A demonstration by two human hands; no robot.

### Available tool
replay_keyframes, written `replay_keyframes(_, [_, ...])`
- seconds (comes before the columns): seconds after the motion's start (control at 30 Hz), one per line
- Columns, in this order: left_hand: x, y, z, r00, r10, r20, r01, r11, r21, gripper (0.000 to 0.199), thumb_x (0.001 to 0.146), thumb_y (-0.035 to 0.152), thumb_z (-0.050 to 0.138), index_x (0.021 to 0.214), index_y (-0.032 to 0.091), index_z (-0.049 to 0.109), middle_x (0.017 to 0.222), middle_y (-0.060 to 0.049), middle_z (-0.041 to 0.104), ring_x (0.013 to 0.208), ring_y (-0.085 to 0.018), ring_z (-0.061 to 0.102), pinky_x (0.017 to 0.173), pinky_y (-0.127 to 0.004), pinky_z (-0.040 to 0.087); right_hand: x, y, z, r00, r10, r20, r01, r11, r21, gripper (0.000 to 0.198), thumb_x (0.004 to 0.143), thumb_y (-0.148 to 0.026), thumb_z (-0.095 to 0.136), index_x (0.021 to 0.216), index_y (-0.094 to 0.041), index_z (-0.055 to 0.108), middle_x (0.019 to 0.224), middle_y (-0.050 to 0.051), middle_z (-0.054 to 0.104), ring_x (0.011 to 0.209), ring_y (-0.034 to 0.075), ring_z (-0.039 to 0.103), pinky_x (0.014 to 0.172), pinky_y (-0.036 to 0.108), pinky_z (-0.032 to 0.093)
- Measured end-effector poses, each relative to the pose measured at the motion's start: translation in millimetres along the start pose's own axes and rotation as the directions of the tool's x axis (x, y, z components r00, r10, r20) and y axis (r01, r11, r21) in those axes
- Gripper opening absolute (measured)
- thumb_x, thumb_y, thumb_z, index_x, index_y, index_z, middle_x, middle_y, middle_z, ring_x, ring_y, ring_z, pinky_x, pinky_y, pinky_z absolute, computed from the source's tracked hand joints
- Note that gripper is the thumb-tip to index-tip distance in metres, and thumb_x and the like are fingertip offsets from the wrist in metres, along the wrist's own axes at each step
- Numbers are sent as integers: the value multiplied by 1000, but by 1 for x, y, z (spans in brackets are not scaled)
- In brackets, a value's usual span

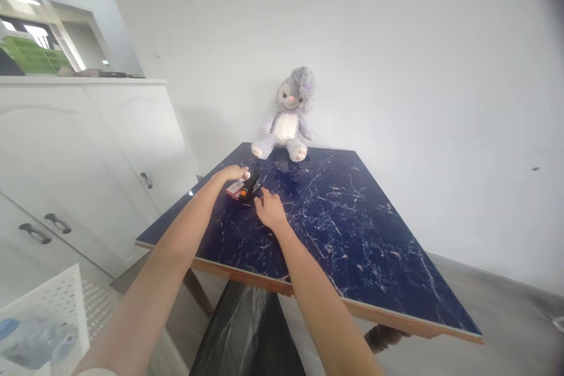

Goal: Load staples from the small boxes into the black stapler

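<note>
A small pile lies left of the middle of the dark blue marbled table (335, 229). In it I see a black packet with an orange patch (250, 187) and a flat red-and-white box (234, 189) partly under it. My left hand (234, 173) reaches over the pile's far left side, its fingertips closed around a small white, rounded end (247, 175); what that belongs to is hidden. At the pile's near right edge, my right hand (270, 210) has thumb and forefinger apart, close to the black packet. Whether it touches cannot be made out.
A grey plush toy (286, 120) sits at the table's far edge against the wall. White cabinets (88, 147) stand to the left. Below them is a white perforated basket (66, 294) with plastic bottles. A black marbled seat (247, 335) is under the table's near edge.
</note>
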State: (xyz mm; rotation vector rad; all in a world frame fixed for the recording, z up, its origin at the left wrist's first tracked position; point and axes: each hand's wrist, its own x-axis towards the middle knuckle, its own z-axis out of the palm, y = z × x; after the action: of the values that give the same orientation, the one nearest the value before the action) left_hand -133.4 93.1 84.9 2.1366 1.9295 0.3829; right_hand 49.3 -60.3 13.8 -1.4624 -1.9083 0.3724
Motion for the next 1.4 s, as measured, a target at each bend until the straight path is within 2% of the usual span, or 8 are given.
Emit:
replay_keyframes(0.3, [-52,-11,35,992,118,-38,-124,957,-262,68,98,59,22,99,19,76,111,-9,75,98,-25,70,90,-32,52,2,4,-7,972,180,-154,-153,973,173,51,91,-26,49,140,-11,48,120,14,67,115,27,58,104,38,41])
replay_keyframes(0.5, [-88,10,54,949,313,-35,-302,877,-374,43,93,50,45,87,24,79,119,-2,73,106,-23,67,98,-30,50,-7,16,-20,925,232,-300,-182,966,183,65,75,-12,53,140,-8,47,137,18,57,127,29,52,112,42,36])
replay_keyframes(0.6, [-102,20,61,884,467,-21,-435,806,-401,32,87,45,57,96,25,80,127,-3,69,110,-24,65,100,-32,49,-9,38,-43,998,67,-12,-62,963,263,79,71,-11,58,147,-17,40,132,11,63,119,24,60,105,37,43])
replay_keyframes(0.67, [-106,25,65,841,540,-19,-498,760,-419,35,84,43,63,110,25,77,138,-6,61,105,-23,66,97,-32,50,-11,53,-62,985,-57,164,2,949,316,86,68,-12,65,149,-22,37,132,8,64,117,22,62,103,36,45])
replay_keyframes(0.87, [-111,28,69,894,408,-183,-446,778,-443,59,88,44,59,144,26,51,127,-8,65,80,-16,65,78,-30,52,-24,67,-95,969,-124,213,68,965,252,47,67,-28,78,111,-20,64,102,2,71,89,20,66,85,32,50])
replay_keyframes(1.03, [-125,14,55,936,305,-176,-351,844,-405,44,94,51,48,125,23,62,93,-3,70,79,-18,63,77,-31,50,-30,65,-93,989,-5,151,-25,980,197,32,70,-32,78,97,-19,68,93,3,73,83,20,67,78,30,49])
replay_keyframes(1.17, [-133,1,50,914,398,-82,-398,835,-381,48,83,53,65,122,25,64,110,-6,68,98,-23,63,85,-34,50,-33,69,-95,995,-14,95,4,994,108,28,71,-38,78,92,-21,68,89,2,73,79,19,66,72,28,47])
replay_keyframes(1.4, [-133,2,60,895,365,-255,-415,891,-183,34,88,43,60,111,21,69,111,-10,68,104,-26,62,96,-40,47,-32,71,-100,999,53,9,-53,996,-73,31,72,-49,76,84,-22,67,82,3,71,75,20,66,65,28,43])
